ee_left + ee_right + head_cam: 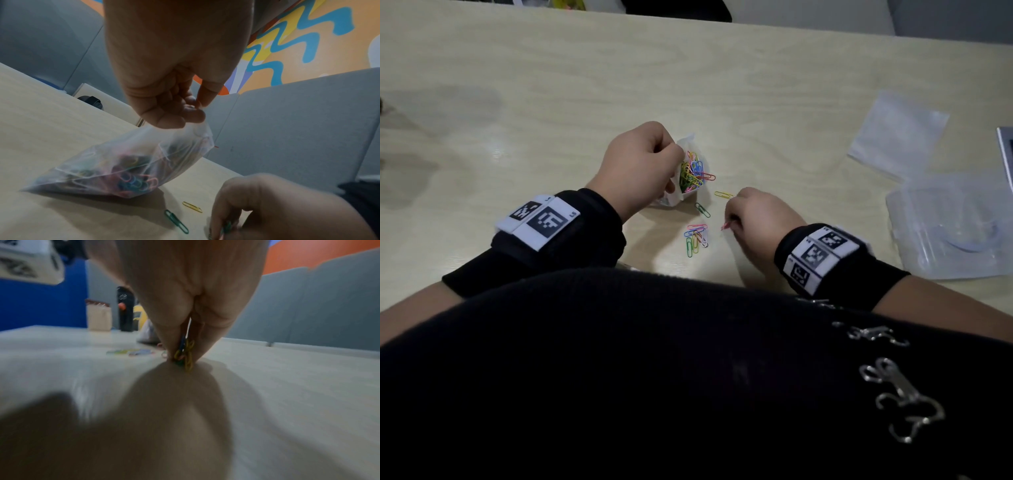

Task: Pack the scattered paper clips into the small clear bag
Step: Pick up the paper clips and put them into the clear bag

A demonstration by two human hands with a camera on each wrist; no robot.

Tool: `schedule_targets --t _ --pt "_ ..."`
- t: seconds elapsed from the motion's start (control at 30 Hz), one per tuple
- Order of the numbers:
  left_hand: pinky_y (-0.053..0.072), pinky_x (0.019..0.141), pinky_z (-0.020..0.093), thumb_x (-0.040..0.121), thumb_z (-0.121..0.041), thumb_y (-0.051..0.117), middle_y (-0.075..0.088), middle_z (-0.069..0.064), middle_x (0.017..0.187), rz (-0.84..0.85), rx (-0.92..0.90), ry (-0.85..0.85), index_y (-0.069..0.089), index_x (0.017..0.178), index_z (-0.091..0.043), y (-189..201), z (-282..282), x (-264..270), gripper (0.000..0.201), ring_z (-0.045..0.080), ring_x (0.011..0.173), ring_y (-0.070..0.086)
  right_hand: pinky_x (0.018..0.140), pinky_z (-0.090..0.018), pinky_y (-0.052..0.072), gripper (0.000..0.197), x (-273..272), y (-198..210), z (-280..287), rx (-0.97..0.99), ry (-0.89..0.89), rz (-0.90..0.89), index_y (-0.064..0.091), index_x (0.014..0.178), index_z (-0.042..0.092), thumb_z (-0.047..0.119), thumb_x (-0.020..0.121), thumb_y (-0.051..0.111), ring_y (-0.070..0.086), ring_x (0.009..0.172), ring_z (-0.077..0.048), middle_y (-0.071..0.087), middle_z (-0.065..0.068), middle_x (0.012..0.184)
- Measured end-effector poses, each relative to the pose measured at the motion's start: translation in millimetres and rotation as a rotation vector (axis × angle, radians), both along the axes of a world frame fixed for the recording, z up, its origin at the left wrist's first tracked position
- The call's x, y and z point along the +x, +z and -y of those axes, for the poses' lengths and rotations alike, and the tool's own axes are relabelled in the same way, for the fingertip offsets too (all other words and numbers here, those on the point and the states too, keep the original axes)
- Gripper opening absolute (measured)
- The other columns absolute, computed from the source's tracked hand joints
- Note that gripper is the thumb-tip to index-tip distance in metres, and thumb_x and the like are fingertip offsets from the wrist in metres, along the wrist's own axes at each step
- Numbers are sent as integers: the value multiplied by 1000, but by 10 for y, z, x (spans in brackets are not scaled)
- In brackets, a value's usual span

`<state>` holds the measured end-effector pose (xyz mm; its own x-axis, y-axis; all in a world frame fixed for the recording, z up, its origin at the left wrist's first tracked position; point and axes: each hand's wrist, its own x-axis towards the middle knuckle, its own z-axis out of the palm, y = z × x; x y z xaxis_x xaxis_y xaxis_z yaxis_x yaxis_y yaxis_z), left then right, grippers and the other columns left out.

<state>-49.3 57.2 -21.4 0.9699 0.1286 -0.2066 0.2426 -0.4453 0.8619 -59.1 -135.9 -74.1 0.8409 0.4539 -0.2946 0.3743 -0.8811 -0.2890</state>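
Observation:
My left hand (650, 168) pinches the rim of the small clear bag (127, 165), which rests on the table full of coloured paper clips (693, 171). The bag's mouth (688, 142) faces right. My right hand (750, 216) sits on the table just right of the loose clips and pinches a small bunch of clips (184, 353) between thumb and fingers. A yellow clip (723, 195) and a green clip (702, 209) lie loose between the hands. A small pile of several clips (695, 237) lies nearer to me.
Spare clear bags (899, 133) lie at the right of the wooden table (551, 102). A clear plastic box (948, 226) stands at the right edge. Grey partition panels (298, 121) stand behind the table.

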Motion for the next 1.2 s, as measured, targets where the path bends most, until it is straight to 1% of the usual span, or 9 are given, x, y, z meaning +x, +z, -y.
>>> schedule_targets --t 0.17,0.27,0.37,0.5,0.63,0.83,0.93,1.07,1.2 --pt "51 57 37 87 -16 57 57 1 62 6 15 -31 52 74 -13 -10 16 -23 14 8 47 61 72 -24 40 17 203 234 46 214 -349 -179 73 92 17 26 78 74 61 89 -18 70 -1 97" --pt "53 59 38 87 -17 58 58 -1 62 4 39 -55 51 73 -14 -17 26 -26 16 11 51 63 89 -38 54 12 308 366 5 473 -530 -278 73 80 15 21 72 79 67 87 -18 73 -3 92" --pt "54 60 38 88 -17 58 59 1 64 -8 52 -89 50 72 -15 -15 52 -31 18 17 56 65 87 -50 56 17 398 529 -82 632 -647 -354 64 62 20 19 69 80 67 80 -24 67 -5 78" --pt "50 55 31 89 -14 57 58 1 62 -23 40 -90 52 75 -12 -18 79 -46 15 14 53 63 90 -45 55 8 431 724 -260 502 -541 -391 67 83 17 24 79 70 67 103 -30 70 -14 108" --pt "50 54 30 89 -13 56 56 -1 58 -9 11 -45 51 72 -14 -13 55 -43 18 12 49 61 84 -38 59 30 442 869 -424 514 -479 -468 62 116 -1 6 88 56 67 101 -28 65 -19 117" --pt "52 61 40 81 -21 54 55 -6 45 12 -70 37 51 65 -19 -15 -5 -31 16 17 47 58 89 -41 55 28 430 891 -400 559 -513 -289 66 104 15 3 90 46 66 102 -24 68 -5 102" --pt "52 61 41 78 -24 51 55 -3 51 41 -77 92 50 64 -21 5 -34 -29 14 16 45 55 96 -35 48 30 382 678 -265 244 -515 -181 62 114 11 9 90 45 58 114 -30 63 -10 117" --pt "50 61 41 76 -24 49 54 3 59 72 -93 142 49 64 -20 29 -62 -21 13 20 48 53 100 -42 40 40 132 295 -212 -205 -559 -307 42 128 3 10 89 48 42 125 -36 37 -18 134" --pt "46 60 36 77 -23 48 53 2 58 72 -96 143 49 64 -21 23 -69 -22 13 17 47 52 94 -42 40 45 30 127 -330 -83 -594 -250 39 127 5 9 86 55 43 121 -35 34 -15 132"
